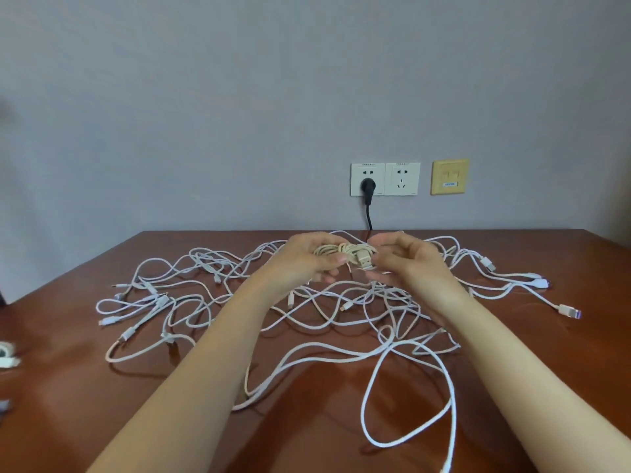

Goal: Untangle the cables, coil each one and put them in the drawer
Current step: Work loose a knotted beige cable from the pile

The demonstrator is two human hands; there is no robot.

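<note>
A cream cable wound into a small coil is held up between both hands above the brown table. My left hand grips the coil's left part with curled fingers. My right hand is curled around the coil's right end, where a USB plug sticks out. Under the hands a tangle of several white cables spreads across the table, with one big loop reaching toward me. No drawer is in view.
On the grey wall behind are two white sockets, a black plug with its cord running down behind the table, and a yellow plate. Small white items lie at the table's left edge.
</note>
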